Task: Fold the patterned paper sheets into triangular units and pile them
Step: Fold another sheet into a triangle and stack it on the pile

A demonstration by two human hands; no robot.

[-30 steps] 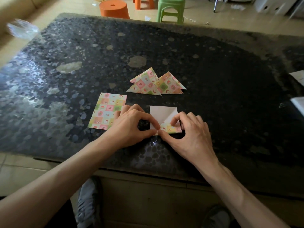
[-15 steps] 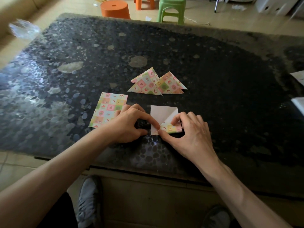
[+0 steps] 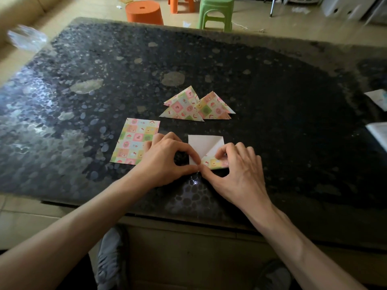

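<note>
A paper sheet point(image 3: 202, 146) lies white side up near the table's front edge, its lower right corner folded over so the patterned side shows. My left hand point(image 3: 165, 159) pinches its lower left corner with thumb and forefinger. My right hand point(image 3: 236, 166) presses the folded flap down. A flat patterned sheet point(image 3: 134, 140) lies just left of my left hand, its right edge partly under the fingers. Behind them, overlapping folded triangles point(image 3: 194, 106) lie in a small pile.
The dark pebbled table point(image 3: 282, 114) reaches far back and to both sides. White papers point(image 3: 378, 99) lie at its right edge. An orange stool point(image 3: 144, 12) and a green stool point(image 3: 215, 11) stand on the floor behind. Crumpled clear plastic point(image 3: 26, 38) lies far left.
Almost nothing differs. Both hands stay on the sheet's lower edge, with only slight finger shifts along the fold.
</note>
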